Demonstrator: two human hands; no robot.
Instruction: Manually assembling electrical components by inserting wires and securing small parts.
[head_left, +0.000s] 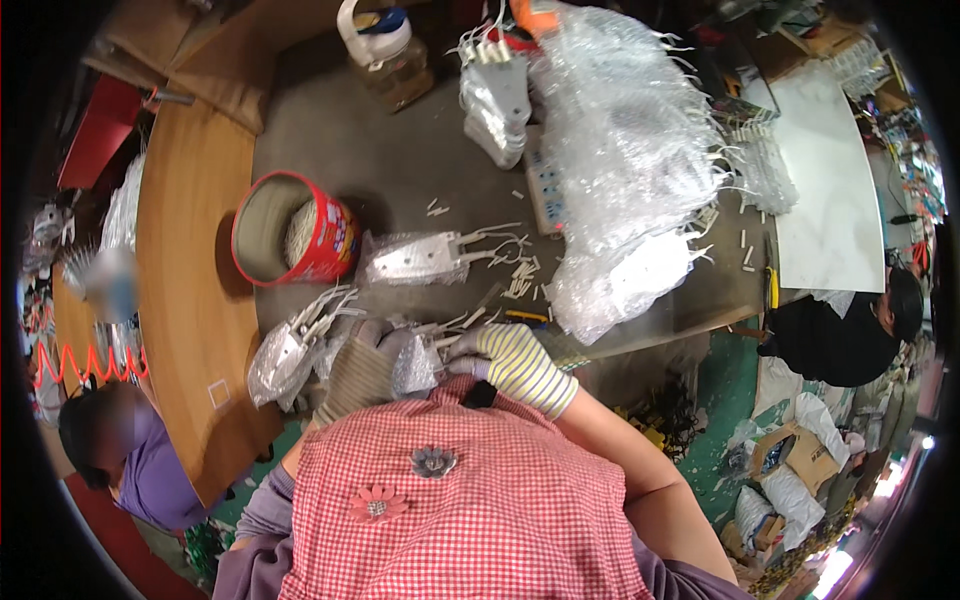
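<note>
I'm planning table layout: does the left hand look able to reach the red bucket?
Probably yes: the red bucket is close ahead of the left hand; only white wires from a wrapped piece seem in the way.

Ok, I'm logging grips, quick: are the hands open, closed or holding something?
Left hand: beside a bubble-wrapped piece, partly hidden; open or closed cannot be told.
Right hand: bent at that piece's end; whether it grips cannot be told.

One round red tub, one clear plastic jar, two gloved hands and two petalled flowers (one pink, one grey).
</note>
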